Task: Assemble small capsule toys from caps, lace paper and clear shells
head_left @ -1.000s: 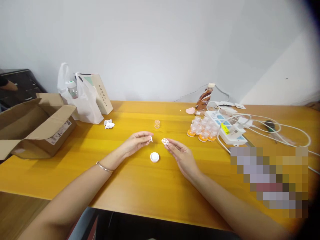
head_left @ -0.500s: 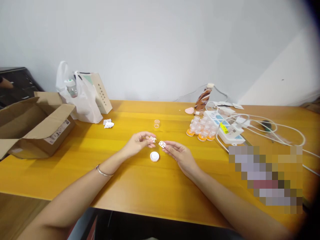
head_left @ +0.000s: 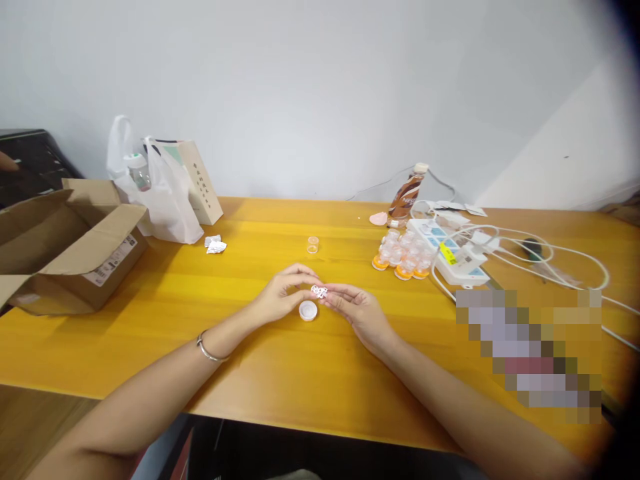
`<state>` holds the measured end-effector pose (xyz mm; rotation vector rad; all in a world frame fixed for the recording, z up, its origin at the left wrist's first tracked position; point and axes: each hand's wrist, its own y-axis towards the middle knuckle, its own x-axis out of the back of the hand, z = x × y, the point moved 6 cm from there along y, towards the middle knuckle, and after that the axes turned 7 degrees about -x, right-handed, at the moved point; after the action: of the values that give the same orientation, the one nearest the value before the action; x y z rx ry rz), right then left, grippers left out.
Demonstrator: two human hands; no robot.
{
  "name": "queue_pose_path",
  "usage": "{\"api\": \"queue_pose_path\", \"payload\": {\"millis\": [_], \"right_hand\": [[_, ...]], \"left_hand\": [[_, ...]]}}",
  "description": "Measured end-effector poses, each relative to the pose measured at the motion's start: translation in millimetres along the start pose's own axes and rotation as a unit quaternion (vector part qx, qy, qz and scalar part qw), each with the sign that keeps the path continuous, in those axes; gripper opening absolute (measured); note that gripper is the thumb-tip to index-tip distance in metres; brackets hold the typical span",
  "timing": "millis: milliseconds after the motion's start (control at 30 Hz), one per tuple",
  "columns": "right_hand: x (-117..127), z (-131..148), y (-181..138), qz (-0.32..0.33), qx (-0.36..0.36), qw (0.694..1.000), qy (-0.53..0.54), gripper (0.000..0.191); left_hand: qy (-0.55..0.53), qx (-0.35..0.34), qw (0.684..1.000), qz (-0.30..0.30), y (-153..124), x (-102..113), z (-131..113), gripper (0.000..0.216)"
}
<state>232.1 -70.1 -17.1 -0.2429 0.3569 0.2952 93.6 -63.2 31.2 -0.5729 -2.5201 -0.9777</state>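
Note:
My left hand (head_left: pixel 285 292) and my right hand (head_left: pixel 356 308) meet fingertip to fingertip over the middle of the table. Each pinches a small white openwork plastic piece (head_left: pixel 319 292); the two pieces are touching or overlapping, and I cannot tell whether they are joined. Just below the fingers a round white cap (head_left: pixel 308 311) lies on the table, its hollow side facing up. Farther back stands a small clear ring-like cup (head_left: pixel 313 245) with an orange tint.
Crumpled foil (head_left: pixel 216 246), a white plastic bag (head_left: pixel 173 217) and an open cardboard box (head_left: pixel 95 247) are at left. On the right are several clear containers with orange bases (head_left: pixel 403 257), a drink bottle (head_left: pixel 406 193), a power strip (head_left: pixel 453 257) and looping white cables (head_left: pixel 595 263).
My left hand has moved right and slightly down, bringing its white piece against the one in my right hand. Earlier a gap lay between the two pieces.

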Motion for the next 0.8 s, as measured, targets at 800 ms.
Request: {"api": "queue_pose_path", "payload": {"millis": [800], "right_hand": [[-3.8, 13.1, -8.1, -0.088, 0.106, 0.988, -0.073, 0.015]], "left_hand": [[-0.088, 0.106, 0.987, -0.079, -8.2, -8.3, 0.4, 0.033]]}}
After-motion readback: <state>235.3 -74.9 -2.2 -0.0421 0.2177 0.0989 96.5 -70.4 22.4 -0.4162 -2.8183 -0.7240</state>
